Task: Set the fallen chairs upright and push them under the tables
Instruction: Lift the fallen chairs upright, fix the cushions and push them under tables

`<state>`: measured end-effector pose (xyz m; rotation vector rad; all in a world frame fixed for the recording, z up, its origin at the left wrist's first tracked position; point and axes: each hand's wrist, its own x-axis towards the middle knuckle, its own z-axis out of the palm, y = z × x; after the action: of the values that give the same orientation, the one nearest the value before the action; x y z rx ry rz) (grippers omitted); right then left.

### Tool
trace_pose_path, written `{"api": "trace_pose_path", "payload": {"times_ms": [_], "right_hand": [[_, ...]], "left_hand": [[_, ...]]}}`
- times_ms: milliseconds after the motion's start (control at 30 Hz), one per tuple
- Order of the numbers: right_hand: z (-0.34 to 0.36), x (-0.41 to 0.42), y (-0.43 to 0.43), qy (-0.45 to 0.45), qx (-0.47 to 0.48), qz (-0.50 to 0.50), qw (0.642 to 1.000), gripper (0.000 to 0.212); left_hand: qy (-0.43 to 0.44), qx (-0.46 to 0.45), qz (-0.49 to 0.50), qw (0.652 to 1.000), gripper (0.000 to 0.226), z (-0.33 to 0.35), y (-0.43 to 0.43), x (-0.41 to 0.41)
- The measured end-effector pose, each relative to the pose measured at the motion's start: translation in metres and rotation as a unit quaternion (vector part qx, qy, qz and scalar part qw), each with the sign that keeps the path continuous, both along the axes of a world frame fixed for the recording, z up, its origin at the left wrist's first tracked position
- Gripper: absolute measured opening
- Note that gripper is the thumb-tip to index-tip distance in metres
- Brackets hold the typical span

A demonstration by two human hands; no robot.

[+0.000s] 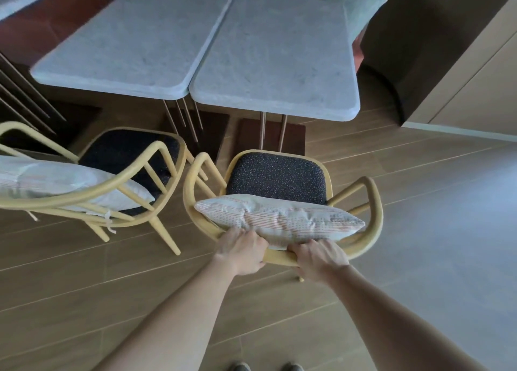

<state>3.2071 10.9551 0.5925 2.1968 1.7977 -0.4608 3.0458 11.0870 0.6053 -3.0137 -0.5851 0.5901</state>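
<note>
Both hands curled over the curved back rail of the right chair (282,175): left hand (242,251) at the rail's left part, right hand (319,256) just beside it to the right, fingers wrapped around the wood. Upright on the floor (84,300), seat facing the right worktop (277,60), not yet under it. Striped cushion (279,219) leaning against the backrest. Left chair (117,152) upright too, turned askew near the left worktop (128,40), with its own pale cushion (56,180).
</note>
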Motion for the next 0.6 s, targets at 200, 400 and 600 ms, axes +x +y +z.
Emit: {"api": "trace_pose_path", "payload": {"times_ms": [200,400,600], "right_hand": [[-0.001,0.031,0.027,-0.006,0.013,0.005,1.000,0.034],[0.000,0.045,0.043,-0.002,0.018,0.016,1.000,0.030],[-0.002,0.054,0.067,0.002,0.024,0.020,1.000,0.035]], "left_hand": [[-0.010,0.015,-0.005,1.000,0.034,-0.002,0.027,0.030],[-0.007,0.007,0.004,1.000,0.034,-0.004,0.042,0.043],[-0.015,0.011,0.005,1.000,0.035,-0.009,0.065,0.048]]}}
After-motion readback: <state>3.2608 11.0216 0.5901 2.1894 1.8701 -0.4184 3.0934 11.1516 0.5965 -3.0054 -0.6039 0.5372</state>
